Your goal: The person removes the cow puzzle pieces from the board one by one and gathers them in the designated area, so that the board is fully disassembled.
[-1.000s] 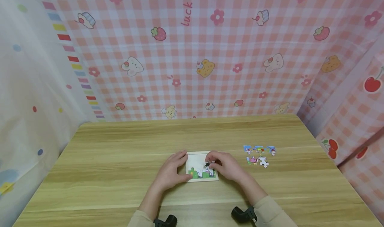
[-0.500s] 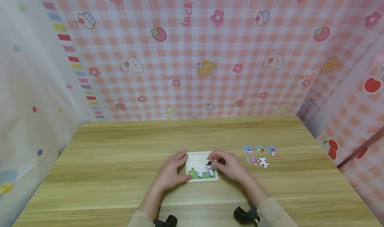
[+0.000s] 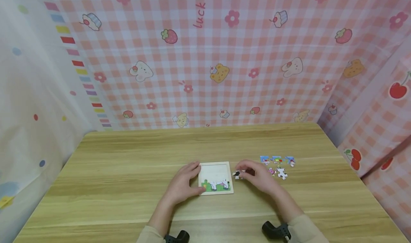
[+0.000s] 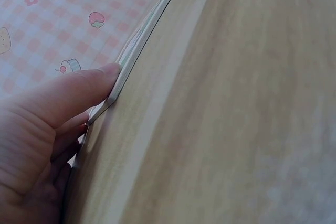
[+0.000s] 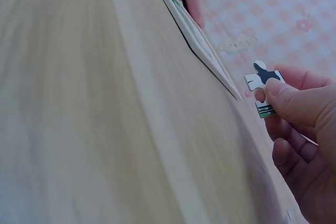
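Observation:
A square wooden puzzle board lies on the table; joined pieces showing white legs on green fill its near strip, and above them its bed is bare. My left hand grips the board's left side, thumb over the near corner and fingers at the far one; in the left wrist view the thumb presses its rim. Just right of the board, my right hand pinches a black-and-white puzzle piece with a green-striped end between thumb and fingers. This piece is off the table surface.
Loose puzzle pieces lie in two rows to the right, among them a white piece and a blue-edged piece. Behind the wooden table hangs a pink checked curtain. Each wrist carries a black camera mount.
My right hand has moved right, off the board, taking the black-and-white puzzle piece with it. The board's upper right is uncovered. My left hand stays in place.

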{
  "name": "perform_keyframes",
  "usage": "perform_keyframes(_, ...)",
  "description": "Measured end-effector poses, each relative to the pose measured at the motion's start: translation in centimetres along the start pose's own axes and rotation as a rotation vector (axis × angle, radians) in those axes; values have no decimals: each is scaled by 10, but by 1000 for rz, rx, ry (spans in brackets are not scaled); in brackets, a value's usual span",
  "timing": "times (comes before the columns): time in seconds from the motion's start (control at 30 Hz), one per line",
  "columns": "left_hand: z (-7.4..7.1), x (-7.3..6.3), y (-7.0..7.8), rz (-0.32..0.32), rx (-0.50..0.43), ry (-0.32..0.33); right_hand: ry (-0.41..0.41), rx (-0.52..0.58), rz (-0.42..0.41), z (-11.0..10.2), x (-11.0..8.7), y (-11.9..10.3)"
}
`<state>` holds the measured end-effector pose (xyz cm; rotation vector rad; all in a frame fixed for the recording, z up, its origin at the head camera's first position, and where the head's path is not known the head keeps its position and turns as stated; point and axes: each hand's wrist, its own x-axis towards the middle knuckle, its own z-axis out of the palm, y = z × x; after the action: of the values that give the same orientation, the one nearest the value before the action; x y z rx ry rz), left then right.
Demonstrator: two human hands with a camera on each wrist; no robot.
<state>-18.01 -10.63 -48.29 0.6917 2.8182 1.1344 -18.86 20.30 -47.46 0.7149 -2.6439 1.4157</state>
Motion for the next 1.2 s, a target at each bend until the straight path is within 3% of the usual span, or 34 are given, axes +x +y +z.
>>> perform_keyframes(0.27,0,1,0,-3,9,-8,56,-60,37,-21,-15,8)
perform_keyframes(0.63,0,0,-1,-9,3,-10,139,-34,17,-57,-39,21)
perform_keyframes(1.2,0,-1,0,-2,-6,0,210,-139,133,-89,-67,34)
